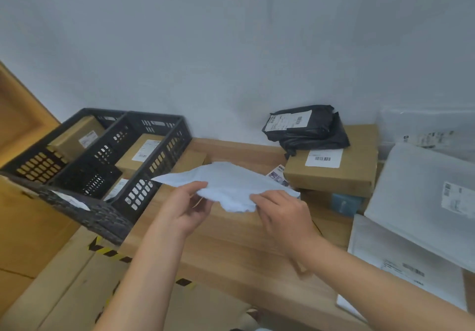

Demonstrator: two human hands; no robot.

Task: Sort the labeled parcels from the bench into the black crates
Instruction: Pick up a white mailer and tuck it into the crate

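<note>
Presently the sorting is mid-course: one parcel is in hand and not yet placed. A pale soft parcel [231, 184] is held at the centre of the frame, above the wooden bench [231, 248] and just right of the black crates [154, 169], which stand at centre left. The left hand [187, 207] pinches the parcel's near edge, thumb on top and fingers curled beneath. The right hand [280, 212] grips the same edge further right, fingers folded over it. Neither hand is spread; both are closed upon the parcel. No label shows on the upper face, so in my judgement the hands are turning or spreading it to find one. The crates already contain cardboard boxes [144, 151] bearing labels. The next move calls for reading the label, then carrying the parcel leftward over a crate's rim and letting go; the limp wrapping may sag or catch on the wall. Awaiting sorting at the right of the frame are a black bag [305, 127] atop a labelled brown box [331, 174], and white padded envelopes [416, 197].
</note>
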